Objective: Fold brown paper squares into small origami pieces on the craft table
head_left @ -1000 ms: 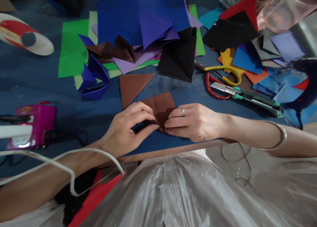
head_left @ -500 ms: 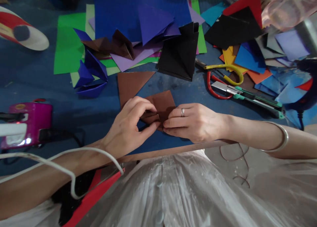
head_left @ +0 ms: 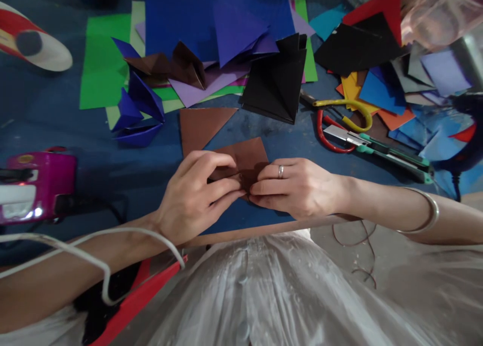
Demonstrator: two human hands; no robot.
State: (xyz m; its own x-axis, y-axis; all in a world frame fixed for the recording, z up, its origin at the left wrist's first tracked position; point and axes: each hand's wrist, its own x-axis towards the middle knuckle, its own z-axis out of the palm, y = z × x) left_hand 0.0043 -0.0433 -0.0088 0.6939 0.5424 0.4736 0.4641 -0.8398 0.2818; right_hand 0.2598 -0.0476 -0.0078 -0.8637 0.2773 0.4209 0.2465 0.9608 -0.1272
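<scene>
A folded brown paper [head_left: 249, 157] lies near the front edge of the blue table [head_left: 56, 119]. My left hand [head_left: 196, 195] pinches its near left flap between thumb and fingers. My right hand [head_left: 298, 187], with a ring on one finger, presses down on the paper's near right part. The fingertips of both hands meet at the paper's near corner, which they hide. A brown paper triangle [head_left: 198, 124] lies flat just beyond my left hand.
Sheets and folded pieces of coloured paper cover the back: a black folded piece [head_left: 277, 84], blue folded pieces [head_left: 138, 112], a green sheet [head_left: 101, 59]. Scissors [head_left: 339, 119] and a green cutter knife [head_left: 381, 150] lie right. A pink device [head_left: 37, 185] sits left, with a white cable [head_left: 98, 243] over my left forearm.
My left hand has lifted the paper's near left flap and folded it in toward the middle, its fingers now lying over it. My right hand stayed pressed in place.
</scene>
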